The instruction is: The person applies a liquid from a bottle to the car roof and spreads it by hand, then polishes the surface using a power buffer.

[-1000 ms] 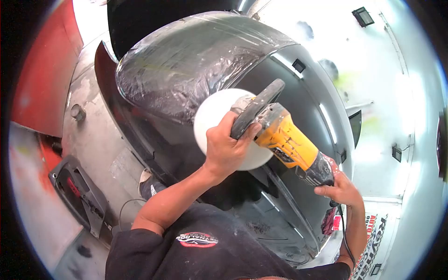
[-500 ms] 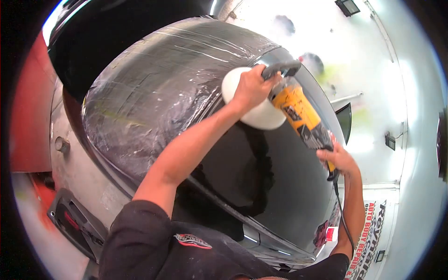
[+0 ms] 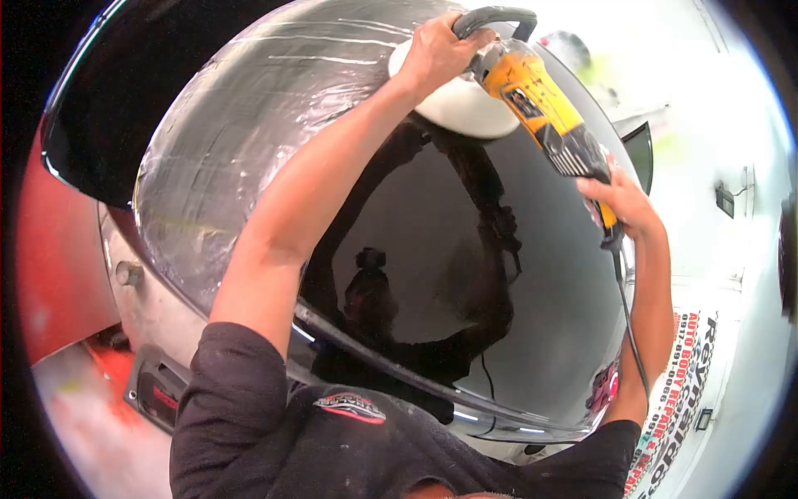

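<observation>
A yellow and black power polisher (image 3: pixel 540 96) reaches across the upper middle, its round white pad (image 3: pixel 465 108) lying on the glossy black car panel (image 3: pixel 416 241). My left hand (image 3: pixel 440 54) is wrapped round the polisher's black loop handle at the head end. Around the rear grip is my right hand (image 3: pixel 619 200), near the panel's right edge. A black cord (image 3: pixel 629 320) hangs from the tool's rear end along my right forearm. Beside the pad, clear plastic film (image 3: pixel 241 125) covers the glass area.
A raised black panel (image 3: pixel 125 91) is at the upper left, with a red surface (image 3: pixel 62 249) below it. A lettered banner (image 3: pixel 677 399) stands at the lower right. A lamp (image 3: pixel 726 200) is on the right wall. A dark case (image 3: pixel 156 387) lies at the lower left.
Both hands and the polisher appear higher in the view, and the pad sits farther up the panel. More of the black surface shows below, with my reflection in it. Both hands keep their hold.
</observation>
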Demonstrator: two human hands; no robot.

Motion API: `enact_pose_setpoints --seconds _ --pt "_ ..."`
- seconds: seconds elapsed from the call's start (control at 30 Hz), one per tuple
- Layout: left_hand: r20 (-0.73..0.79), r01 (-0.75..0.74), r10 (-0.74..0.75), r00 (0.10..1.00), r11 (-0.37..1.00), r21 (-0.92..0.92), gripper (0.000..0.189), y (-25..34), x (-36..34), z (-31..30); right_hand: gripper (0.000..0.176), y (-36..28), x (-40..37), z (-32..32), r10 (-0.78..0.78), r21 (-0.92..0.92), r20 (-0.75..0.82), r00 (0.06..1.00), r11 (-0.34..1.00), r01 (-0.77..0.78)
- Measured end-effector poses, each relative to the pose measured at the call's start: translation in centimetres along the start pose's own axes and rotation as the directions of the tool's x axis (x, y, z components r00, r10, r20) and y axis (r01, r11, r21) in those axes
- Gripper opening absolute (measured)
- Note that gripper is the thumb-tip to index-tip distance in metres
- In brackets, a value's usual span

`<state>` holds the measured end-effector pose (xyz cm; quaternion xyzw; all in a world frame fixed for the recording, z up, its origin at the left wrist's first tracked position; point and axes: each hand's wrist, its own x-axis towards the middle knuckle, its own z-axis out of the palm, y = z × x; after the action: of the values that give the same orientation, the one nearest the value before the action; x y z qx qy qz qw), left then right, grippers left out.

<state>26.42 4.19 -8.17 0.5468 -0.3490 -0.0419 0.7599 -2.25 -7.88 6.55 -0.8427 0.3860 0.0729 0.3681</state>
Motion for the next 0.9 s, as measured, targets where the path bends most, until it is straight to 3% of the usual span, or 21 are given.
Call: enact_pose_setpoints --seconds 0.1,0.17,0.2,0.23,0.3,0.33,0.37,0.4,0.5,0.53,0.6,0.63,0.7,0.73,0.83,0.9 --pt "-0.074 -0.052 0.057 0.996 0.996 0.067 0.034 4.0 -6.8 -2.4 0.078 1.4 -4.8 1.7 0.077 0.024 0.068 0.995 0.997 -0.078" --pt "-0.108 0.017 0.005 0.994 0.980 0.199 0.032 6.2 -11.7 -4.6 0.084 1.7 -8.1 4.0 0.003 0.046 0.106 0.994 0.999 -0.007" --pt "-0.136 0.023 0.002 0.991 0.983 0.180 0.031 8.0 -14.4 -5.6 0.088 1.7 -9.8 5.1 -0.038 0.062 0.120 0.992 0.998 0.030" --pt "-0.160 0.028 0.004 0.987 0.980 0.197 0.027 9.5 -17.0 -6.8 0.093 0.5 -11.6 5.9 0.023 0.006 0.176 0.984 1.000 -0.025" --pt "-0.192 0.020 0.024 0.981 0.975 0.223 0.027 12.6 -22.1 -9.2 0.095 4.1 -12.7 8.2 -0.354 0.040 0.200 0.914 0.935 0.353" --pt "-0.236 0.109 -0.057 0.970 0.970 0.215 0.025 14.0 -25.0 -10.2 0.097 3.5 -14.1 9.0 -0.301 -0.014 0.251 0.920 0.949 0.315" --pt "-0.236 0.046 0.026 0.971 0.954 0.297 0.022 14.5 -27.4 -11.4 0.099 2.3 -15.8 10.0 -0.244 -0.066 0.285 0.927 0.960 0.273" --pt "-0.235 0.081 0.002 0.972 0.934 0.347 0.020 14.9 -30.1 -12.8 0.102 1.4 -17.3 10.5 -0.230 -0.192 0.308 0.923 0.936 0.297" --pt "-0.361 0.196 -0.167 0.917 0.980 0.043 0.018 16.5 -36.3 -13.6 0.100 0.1 -20.2 11.3 -0.073 -0.348 0.404 0.912 0.910 0.227" --pt "-0.341 0.158 -0.147 0.928 0.987 0.003 0.018 17.0 -36.7 -13.4 0.096 0.8 -20.7 11.4 -0.143 -0.288 0.413 0.899 0.916 0.278" --pt "-0.317 0.087 -0.108 0.942 0.993 -0.081 0.018 17.5 -36.5 -12.7 0.096 0.6 -21.1 10.6 -0.086 -0.287 0.427 0.900 0.931 0.225" --pt "-0.280 0.117 -0.129 0.951 0.991 -0.060 0.018 17.3 -35.6 -12.4 0.095 0.7 -21.0 10.0 -0.057 -0.285 0.433 0.900 0.938 0.197" --pt "-0.212 0.169 -0.168 0.963 0.986 -0.015 0.019 16.3 -32.6 -11.3 0.095 3.2 -19.4 9.2 -0.203 -0.219 0.353 0.913 0.931 0.292" --pt "-0.228 0.185 -0.157 0.961 0.977 0.106 0.016 15.3 -30.5 -10.4 0.095 3.9 -18.5 8.4 -0.238 -0.215 0.302 0.923 0.927 0.309" --pt "-0.172 0.160 -0.121 0.978 0.959 0.233 0.014 12.5 -20.7 -5.9 0.091 6.2 -13.9 5.4 -0.369 -0.120 0.173 0.913 0.912 0.392" --pt "-0.075 0.029 -0.007 0.997 0.956 0.291 0.022 9.9 -14.3 -2.3 0.091 5.0 -11.1 3.1 -0.186 0.065 0.165 0.969 0.982 0.178"
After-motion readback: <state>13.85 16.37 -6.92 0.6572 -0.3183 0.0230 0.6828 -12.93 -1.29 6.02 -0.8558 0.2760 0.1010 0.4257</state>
